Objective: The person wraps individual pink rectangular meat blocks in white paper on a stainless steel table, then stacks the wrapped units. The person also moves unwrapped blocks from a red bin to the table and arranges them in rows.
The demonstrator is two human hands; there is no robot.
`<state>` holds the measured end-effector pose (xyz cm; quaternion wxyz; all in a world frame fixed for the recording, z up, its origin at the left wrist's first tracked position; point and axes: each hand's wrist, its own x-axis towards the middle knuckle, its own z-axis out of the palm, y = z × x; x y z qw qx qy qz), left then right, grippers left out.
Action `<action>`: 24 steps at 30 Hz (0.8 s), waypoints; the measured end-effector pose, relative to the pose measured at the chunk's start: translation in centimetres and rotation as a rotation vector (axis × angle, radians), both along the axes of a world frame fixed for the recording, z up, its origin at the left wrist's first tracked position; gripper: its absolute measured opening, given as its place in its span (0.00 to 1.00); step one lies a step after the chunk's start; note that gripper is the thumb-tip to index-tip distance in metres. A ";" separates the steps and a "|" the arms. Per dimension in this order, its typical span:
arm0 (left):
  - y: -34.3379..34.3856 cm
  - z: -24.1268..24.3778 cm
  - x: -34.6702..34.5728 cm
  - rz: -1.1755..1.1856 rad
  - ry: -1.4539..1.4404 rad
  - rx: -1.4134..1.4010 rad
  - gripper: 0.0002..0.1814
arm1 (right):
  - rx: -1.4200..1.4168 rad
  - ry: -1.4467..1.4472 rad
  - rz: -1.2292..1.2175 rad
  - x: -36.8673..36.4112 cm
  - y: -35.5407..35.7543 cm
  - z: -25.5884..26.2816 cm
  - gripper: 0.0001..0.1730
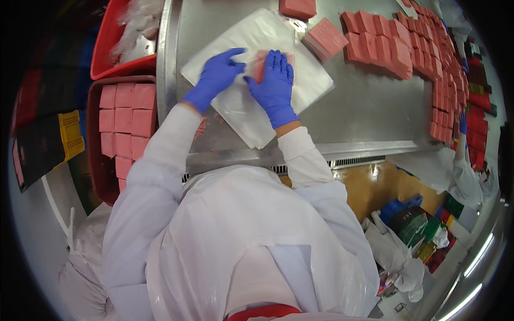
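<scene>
My right hand (274, 86), in a blue glove, lies flat with its palm over a pink block (260, 66), perhaps pressed meat. Most of that block is hidden by the hand, and I cannot tell whether it sits inside the plastic or on top. Beneath both hands is a stack of clear plastic bags (257, 128), fanned across the steel table (373, 104). To the left of the block, my left hand (219, 76), also gloved in blue, hovers over or touches the bags, thumb and fingers apart and nothing held. Another pink block (325, 39) rests by the bags' right corner.
Rows of pink blocks (377, 42) cover the table's right side. A dark red crate (93, 160) of similar blocks stands left, below a red bin (100, 48) holding crumpled plastic. Pink crumbs (201, 127) lie near my left forearm. Co-workers in white are at right and lower left.
</scene>
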<state>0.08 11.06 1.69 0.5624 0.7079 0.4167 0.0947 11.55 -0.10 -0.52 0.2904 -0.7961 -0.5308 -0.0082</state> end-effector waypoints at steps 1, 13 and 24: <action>2.1 -3.0 -2.8 0.161 -0.204 0.006 0.19 | -0.031 -0.063 0.000 -0.1 1.0 -0.3 0.36; -5.0 -2.7 3.5 0.052 -0.265 0.567 0.12 | 0.035 0.453 -0.321 7.4 1.9 -1.2 0.23; -2.3 -1.6 4.8 -0.340 -0.146 1.271 0.18 | -0.084 0.832 -0.212 11.6 2.6 -1.8 0.17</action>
